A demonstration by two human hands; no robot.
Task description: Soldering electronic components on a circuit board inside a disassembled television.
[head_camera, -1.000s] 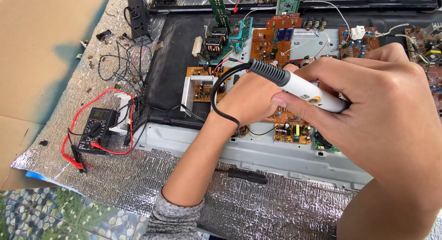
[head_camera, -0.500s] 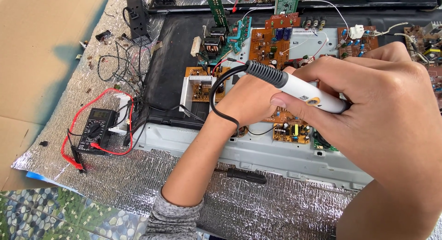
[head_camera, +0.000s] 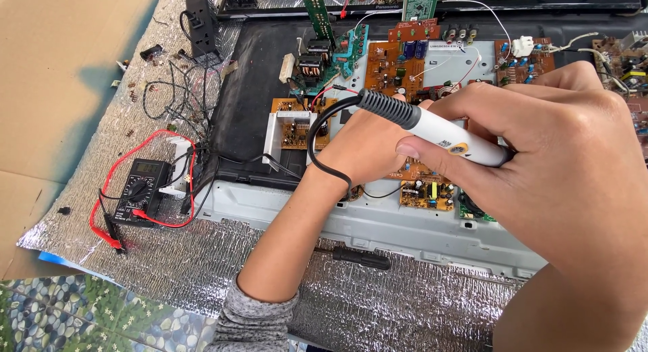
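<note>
A white soldering iron (head_camera: 442, 132) with a black ribbed grip is held like a pen in the right hand (head_camera: 540, 156), fingers curled closed around its body, over the orange circuit boards (head_camera: 391, 65) of an opened chassis (head_camera: 378, 224). The left hand (head_camera: 368, 149) is stretched forward beneath it, wrist bent, its fingers hidden; whether anything is held cannot be told. The iron's black cord (head_camera: 320, 156) loops beside the left wrist. 1 black multimeter (head_camera: 138, 190) with red leads lies well apart on silver foil sheeting (head_camera: 202, 271).
</note>
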